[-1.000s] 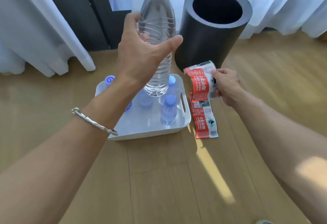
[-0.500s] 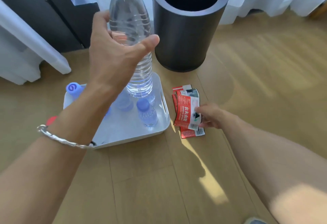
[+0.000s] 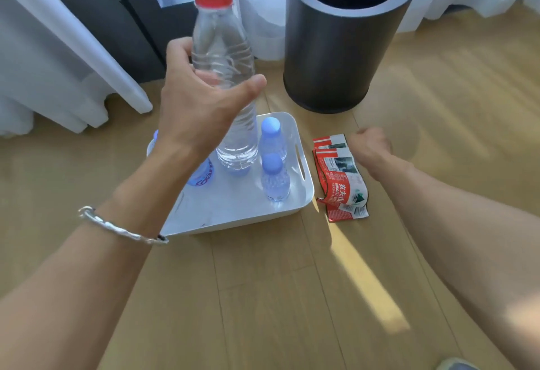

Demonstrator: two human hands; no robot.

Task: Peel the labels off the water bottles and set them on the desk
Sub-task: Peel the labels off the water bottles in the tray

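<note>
My left hand (image 3: 198, 106) grips a clear, label-free water bottle (image 3: 222, 48) with a red cap, held upright above the white tray (image 3: 233, 217). Two small blue-capped bottles (image 3: 274, 176) stand in the tray's right part, and another bottle (image 3: 201, 175) with purple print lies partly hidden behind my wrist. Red-and-white peeled labels (image 3: 340, 182) lie stacked on the wooden surface just right of the tray. My right hand (image 3: 369, 147) hovers at the pile's upper right edge with fingers curled; nothing shows in it.
A tall dark cylindrical bin (image 3: 339, 48) stands open-topped behind the labels. White curtains (image 3: 58, 62) hang at the back left and right. A strip of sunlight crosses the wood near me.
My right hand brought the peeled label down onto the pile beside the tray, let go of it and drew back a little. The left hand kept holding the bare bottle.
</note>
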